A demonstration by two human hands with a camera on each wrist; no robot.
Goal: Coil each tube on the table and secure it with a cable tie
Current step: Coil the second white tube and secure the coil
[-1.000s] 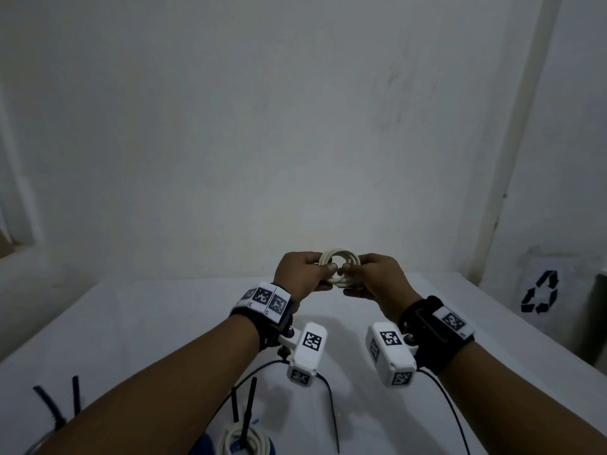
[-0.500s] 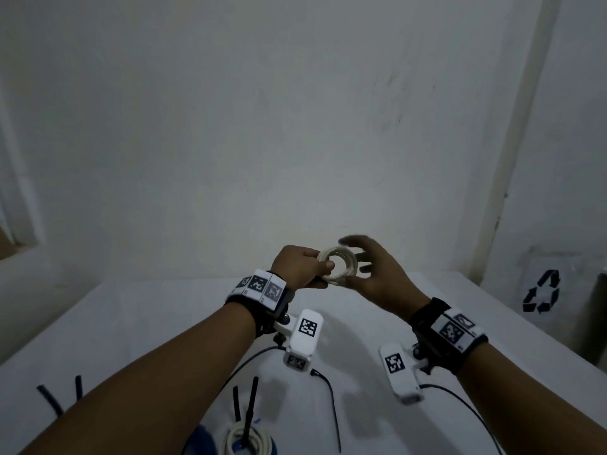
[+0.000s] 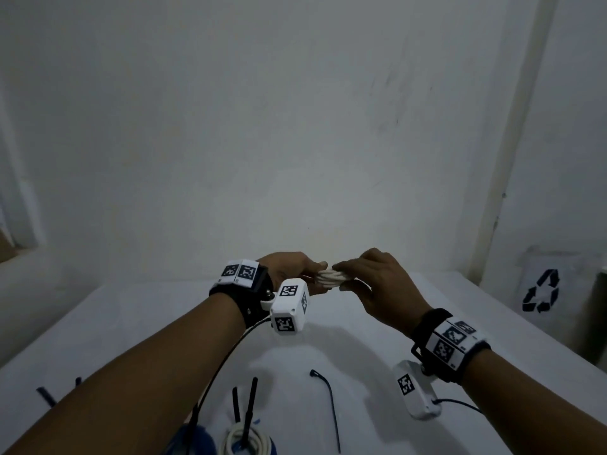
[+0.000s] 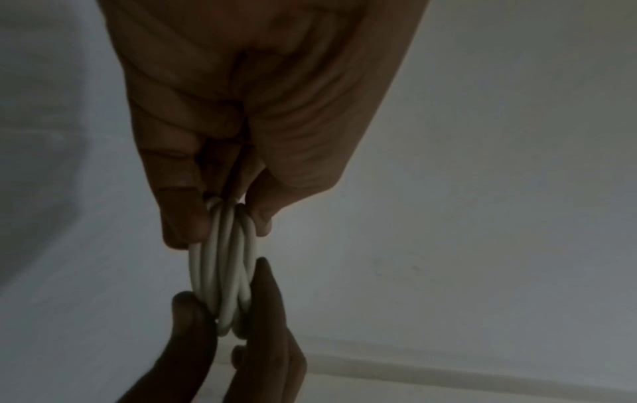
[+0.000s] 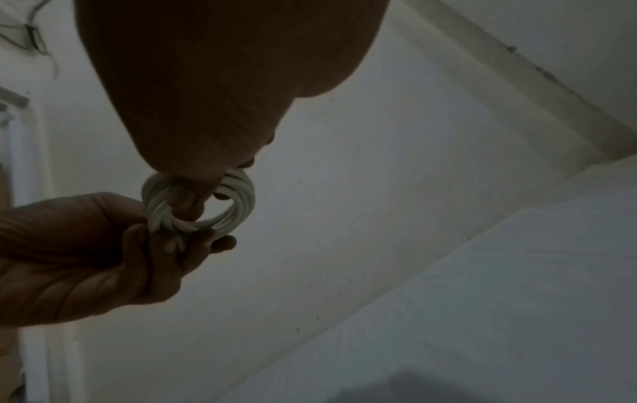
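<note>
- White tube coil [image 3: 330, 278] was held in the air above the table [image 3: 138, 316], between both hands, well forward of the body.
- Left hand [image 3: 289, 270] pinched the coil's near-left rim: in the left wrist view the thumb and fingers [image 4: 188, 218] closed on either side of the stacked loops [image 4: 224, 261].
- Right hand [image 3: 374, 284] pinched the opposite rim, fingertips over the top and thumb underneath; in the right wrist view one fingertip [image 5: 188, 203] sat inside the ring's opening.
- Coil lay roughly flat and edge-on to the head camera, so it ran left to right from one hand to the other. Neither hand was nearer; each had one rim.
- Loose black cable tie [image 3: 328, 408] lay on the table below and toward the body, head end away from the person, closer to the right hand than the left. Judgement: the right hand would be the one to let go and reach down for it while the left kept the loops together.
- A finished coil [image 3: 246, 443] with upright black tie tails sat at the lower edge of the head view, partly cut off. More black ties [image 3: 46, 395] showed at lower left, half hidden by the left forearm.
- Hard to make out: the tube's free ends, the exact number of loops, and whether any loop was slipping. Wrist views were dim, and the right palm covered part of the ring.
</note>
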